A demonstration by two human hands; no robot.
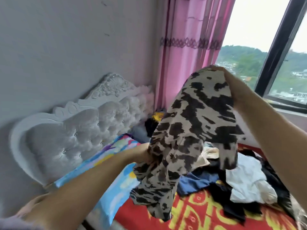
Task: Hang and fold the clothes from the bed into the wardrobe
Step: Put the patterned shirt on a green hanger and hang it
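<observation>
Sorting step: right hand (232,83) grips the top of a patterned garment (187,130), left hand (142,155) clutches its middle, raised above the clothes pile (240,180) on the bed (199,213). Next, probably, straightening it for hanging.

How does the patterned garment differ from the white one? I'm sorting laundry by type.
The patterned garment is beige with dark blotches; the white garment is plain. The patterned one hangs lifted, gripped by the right hand and left hand; the white one lies crumpled in the pile on the bed. Both are unfolded.
</observation>
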